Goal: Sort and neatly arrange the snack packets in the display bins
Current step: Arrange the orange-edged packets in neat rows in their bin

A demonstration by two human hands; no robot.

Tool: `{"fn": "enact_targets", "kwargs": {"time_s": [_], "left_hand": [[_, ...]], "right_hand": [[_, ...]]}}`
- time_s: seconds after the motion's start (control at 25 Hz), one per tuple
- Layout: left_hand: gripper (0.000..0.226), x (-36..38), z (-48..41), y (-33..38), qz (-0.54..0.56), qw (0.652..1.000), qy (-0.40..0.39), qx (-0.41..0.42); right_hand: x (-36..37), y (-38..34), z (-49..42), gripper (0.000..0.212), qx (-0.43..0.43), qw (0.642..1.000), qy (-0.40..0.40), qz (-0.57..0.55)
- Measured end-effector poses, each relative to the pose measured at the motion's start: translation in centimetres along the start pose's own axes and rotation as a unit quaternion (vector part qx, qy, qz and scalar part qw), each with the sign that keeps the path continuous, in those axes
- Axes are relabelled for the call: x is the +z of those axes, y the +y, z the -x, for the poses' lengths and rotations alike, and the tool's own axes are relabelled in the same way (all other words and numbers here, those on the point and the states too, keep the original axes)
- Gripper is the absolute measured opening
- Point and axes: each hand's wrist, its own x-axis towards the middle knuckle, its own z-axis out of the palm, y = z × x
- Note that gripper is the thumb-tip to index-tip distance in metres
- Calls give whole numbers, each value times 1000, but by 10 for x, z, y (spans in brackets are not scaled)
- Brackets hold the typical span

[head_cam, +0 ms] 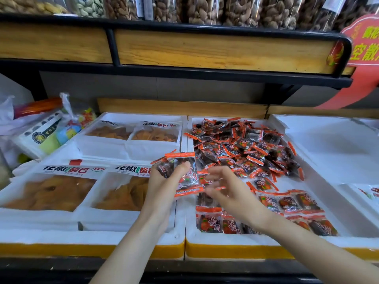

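Observation:
My left hand (pixel 164 187) holds a small stack of dark snack packets with orange ends (pixel 185 173), raised above the seam between two white foam bins. My right hand (pixel 227 191) hovers just right of the stack, fingers spread and blurred, holding nothing that I can see. The middle bin (pixel 190 236) holds a loose heap of the same packets (pixel 242 148) at the back. Neat rows of them (pixel 287 203) lie along the front and right, partly hidden by my right forearm.
The left bin (pixel 86 234) holds large flat white bags of orange crisps (pixel 57 189). An almost bare white bin (pixel 332 144) lies at the right. Mixed bags and a plastic sack (pixel 47 130) crowd the far left. A wooden shelf with jars of nuts (pixel 205 11) overhangs.

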Motion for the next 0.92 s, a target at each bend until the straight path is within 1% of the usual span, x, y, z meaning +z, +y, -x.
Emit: {"fn": "enact_targets", "kwargs": {"time_s": [0.04,0.08,0.2,0.24,0.32,0.36,0.4,0.44,0.48,0.52,0.56,0.6,0.68,0.76,0.84,0.92], "left_hand": [[32,-1,0,-2,-9,1000,1,3],[35,0,0,-5,-24,1000,-3,7],[52,6,6,-10,-59,998,-9,0],[65,8,9,-9,-54,999,-5,-8],[107,13,14,-9,-17,999,11,-45],[116,12,12,-11,-4,998,16,-66],[112,11,13,-11,2,997,13,-72],[95,11,14,-11,0,998,4,-69],[73,11,13,-12,2,998,-2,-58],[53,11,13,-14,4,999,-1,-44],[41,12,12,-16,6,999,5,-34],[35,13,12,-17,7,1000,12,-26],[32,12,8,-17,6,1000,29,-8],[31,11,4,-14,-12,999,40,9],[31,10,2,-11,-21,999,42,22],[30,11,2,-12,-28,999,38,27]], "right_hand": [[0,-13,3,35,-6,998,23,-50],[1,-23,5,39,-5,997,26,-74],[7,-37,3,56,23,999,3,-39],[8,-39,1,53,34,999,5,-33],[6,-44,1,30,65,996,6,-60],[5,-46,2,26,80,993,0,-85],[4,-46,4,27,91,989,-5,-118],[2,-46,6,28,102,981,-8,-163],[1,-45,7,26,110,972,-13,-209],[-1,-43,9,20,115,964,-19,-238],[-4,-42,9,12,119,960,-21,-251],[-9,-38,8,9,129,960,-12,-248],[-25,-26,4,31,155,965,14,-210],[-41,-14,2,43,200,971,24,-132],[-51,4,4,37,248,968,-18,-47],[-52,16,8,24,273,958,-83,11]]}}
